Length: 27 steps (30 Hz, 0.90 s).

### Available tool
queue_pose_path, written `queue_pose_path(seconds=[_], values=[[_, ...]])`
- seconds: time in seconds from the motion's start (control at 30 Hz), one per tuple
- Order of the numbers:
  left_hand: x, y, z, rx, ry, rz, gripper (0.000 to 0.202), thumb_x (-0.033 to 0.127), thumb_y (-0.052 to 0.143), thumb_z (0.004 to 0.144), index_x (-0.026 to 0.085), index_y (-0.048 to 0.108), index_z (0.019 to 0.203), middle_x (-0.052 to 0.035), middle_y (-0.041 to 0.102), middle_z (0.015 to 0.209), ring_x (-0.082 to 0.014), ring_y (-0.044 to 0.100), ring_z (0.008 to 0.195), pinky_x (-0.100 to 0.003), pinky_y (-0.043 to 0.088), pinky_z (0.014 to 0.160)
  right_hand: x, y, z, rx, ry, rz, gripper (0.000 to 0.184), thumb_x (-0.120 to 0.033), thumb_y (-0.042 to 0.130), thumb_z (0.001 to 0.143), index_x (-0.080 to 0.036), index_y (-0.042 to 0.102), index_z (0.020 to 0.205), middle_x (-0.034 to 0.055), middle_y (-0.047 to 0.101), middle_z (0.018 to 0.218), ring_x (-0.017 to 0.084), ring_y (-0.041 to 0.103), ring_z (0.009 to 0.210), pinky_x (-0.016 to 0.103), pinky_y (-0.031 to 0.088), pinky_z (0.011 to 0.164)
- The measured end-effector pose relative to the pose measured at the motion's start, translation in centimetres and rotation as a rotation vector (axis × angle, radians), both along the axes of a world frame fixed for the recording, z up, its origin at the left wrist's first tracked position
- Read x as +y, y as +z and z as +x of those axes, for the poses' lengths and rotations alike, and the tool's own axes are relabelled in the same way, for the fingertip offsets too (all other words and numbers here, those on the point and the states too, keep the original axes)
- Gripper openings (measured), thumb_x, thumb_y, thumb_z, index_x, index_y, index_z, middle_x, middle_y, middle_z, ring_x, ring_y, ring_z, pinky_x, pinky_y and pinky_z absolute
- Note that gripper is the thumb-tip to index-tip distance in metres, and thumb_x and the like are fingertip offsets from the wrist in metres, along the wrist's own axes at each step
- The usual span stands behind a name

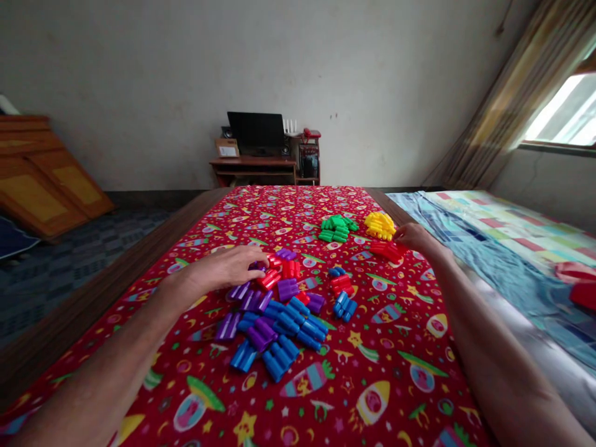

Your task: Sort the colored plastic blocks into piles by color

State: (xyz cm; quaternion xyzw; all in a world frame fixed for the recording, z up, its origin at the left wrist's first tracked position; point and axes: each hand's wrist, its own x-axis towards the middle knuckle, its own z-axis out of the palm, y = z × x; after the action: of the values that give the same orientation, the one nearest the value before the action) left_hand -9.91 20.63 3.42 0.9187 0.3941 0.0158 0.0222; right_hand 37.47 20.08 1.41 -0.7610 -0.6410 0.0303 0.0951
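Head view: left hand [238,263] at loose red blocks [291,269], right hand [416,238] by red pile [385,251], both half-curled, grips unclear; sorting likely needs a pinch next.

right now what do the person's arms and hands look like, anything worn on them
The left forearm and right forearm are bare, with no sleeves in view. The left hand and right hand are gloveless; no watch or bracelet shows.

On the red printed cloth [344,354], yellow tubular plastic blocks [379,225] lay far right, blue tubular plastic blocks [288,320] nearer left.
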Motion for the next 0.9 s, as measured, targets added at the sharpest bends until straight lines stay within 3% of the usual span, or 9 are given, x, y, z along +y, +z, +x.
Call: queue_pose_path(seconds=[0.13,0.27,0.37,0.5,0.6,0.7,0.8,0.9], values=[[-0.5,0.2,0.9,0.086,-0.050,0.003,0.029,0.035,0.060,0.084,0.025,0.069,0.110,-0.0034,0.067,0.112,-0.0202,0.061,0.103,-0.028,0.045,0.091,-0.6,1.5,-1.3,-0.089,-0.024,-0.003,0.031,-0.010,0.055,0.076,-0.016,0.076,0.099,0.0131,0.072,0.102,0.023,0.068,0.088,0.027,0.047,0.071],[-1.3,-0.5,2.5,0.104,-0.083,0.093,0.027,0.041,0.066,0.081,0.021,0.070,0.097,-0.0062,0.066,0.106,-0.0239,0.057,0.106,-0.033,0.042,0.095,-1.9,3.7,-5.4,-0.175,-0.004,0.111,0.028,-0.015,0.050,0.083,-0.017,0.073,0.099,0.0127,0.071,0.100,0.021,0.066,0.084,0.025,0.041,0.064],[-1.8,-0.7,3.0,0.078,-0.082,0.126,0.021,0.040,0.068,0.078,0.020,0.068,0.086,-0.0065,0.068,0.099,-0.0255,0.057,0.101,-0.034,0.043,0.093,-3.0,4.4,-10.0,-0.143,0.205,0.161,0.025,-0.017,0.047,0.088,-0.016,0.072,0.089,0.0097,0.069,0.080,0.015,0.060,0.068,0.024,0.034,0.058],[-2.1,0.2,3.2,0.069,-0.013,0.048,0.012,0.031,0.070,0.073,0.021,0.065,0.078,-0.0027,0.067,0.080,-0.0213,0.061,0.078,-0.028,0.046,0.071,-4.6,3.7,-15.7,-0.014,0.549,0.209,0.027,-0.023,0.045,0.092,-0.016,0.070,0.088,0.0059,0.065,0.071,0.011,0.052,0.059,0.025,0.027,0.055],[-1.9,0.8,3.4,-0.144,0.103,0.000,0.014,0.035,0.069,0.072,0.022,0.065,0.076,0.0010,0.065,0.069,-0.0182,0.061,0.067,-0.026,0.044,0.061,-5.9,2.8,-18.5,0.099,0.741,0.267,0.029,-0.025,0.042,0.095,-0.015,0.069,0.089,0.0045,0.064,0.067,0.010,0.048,0.056,0.024,0.027,0.055],[-1.9,0.8,4.2,-0.523,0.136,-0.199,0.031,0.050,0.068,0.073,0.020,0.065,0.080,0.0008,0.066,0.067,-0.0169,0.062,0.063,-0.026,0.047,0.058,-6.9,2.2,-20.3,0.275,0.854,0.283,0.028,-0.028,0.047,0.094,-0.014,0.066,0.110,0.0052,0.067,0.076,0.010,0.051,0.059,0.023,0.030,0.057],[-2.5,0.4,5.5,-0.792,0.062,-0.467,0.049,0.061,0.065,0.073,0.016,0.066,0.091,-0.0029,0.069,0.075,-0.0179,0.065,0.066,-0.029,0.053,0.061,-7.1,2.0,-21.0,0.369,0.840,0.295,0.039,-0.031,0.053,0.091,-0.012,0.059,0.125,0.0049,0.068,0.077,0.011,0.052,0.059,0.023,0.031,0.057],[-3.0,0.1,6.3,-0.849,0.024,-0.473,0.050,0.060,0.059,0.080,0.016,0.065,0.103,-0.0057,0.071,0.086,-0.0204,0.069,0.075,-0.033,0.057,0.069,-6.5,2.5,-19.9,0.337,0.769,0.306,0.035,-0.030,0.053,0.090,-0.010,0.064,0.118,0.0034,0.065,0.069,0.010,0.049,0.056,0.023,0.031,0.057]])
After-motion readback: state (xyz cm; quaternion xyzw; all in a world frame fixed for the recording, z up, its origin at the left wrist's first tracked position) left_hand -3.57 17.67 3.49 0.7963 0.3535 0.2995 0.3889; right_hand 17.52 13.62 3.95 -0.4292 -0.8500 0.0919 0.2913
